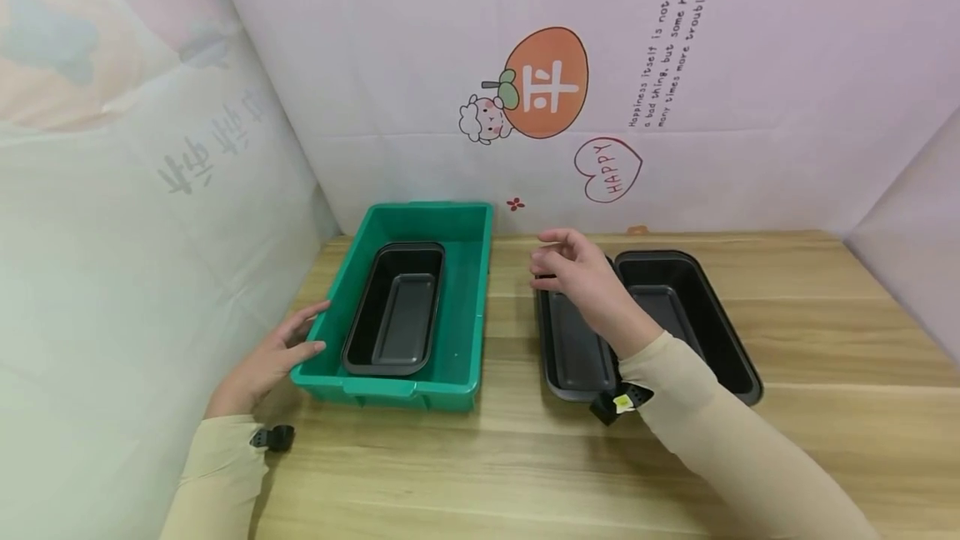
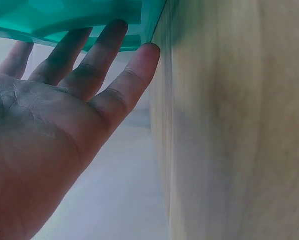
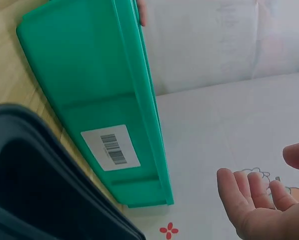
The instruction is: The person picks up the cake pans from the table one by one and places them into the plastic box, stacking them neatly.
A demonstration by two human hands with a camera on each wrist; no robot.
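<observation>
My left hand [image 1: 264, 361] is at the near left side of a green plastic bin [image 1: 462, 298]. In the left wrist view its fingers [image 2: 97, 65] reach straight out to the bin's side, the palm holding nothing. Inside the bin lies a black loaf pan [image 1: 405, 323]. Over on the right, my right hand [image 1: 592, 290] hovers with loosely bent fingers above another black loaf pan [image 1: 573, 348], covering part of it. In the right wrist view nothing is between that hand's thumb and fingers. Beside that pan stands a third loaf pan [image 1: 708, 307], partly behind my forearm.
Everything stands on a wood-grain table [image 1: 420, 469]. A printed white cloth [image 1: 405, 107] rises behind it, with more cloth along the left and right sides. The bin's side carries a barcode label [image 3: 111, 147]. A small black device [image 1: 277, 438] is strapped to my left wrist.
</observation>
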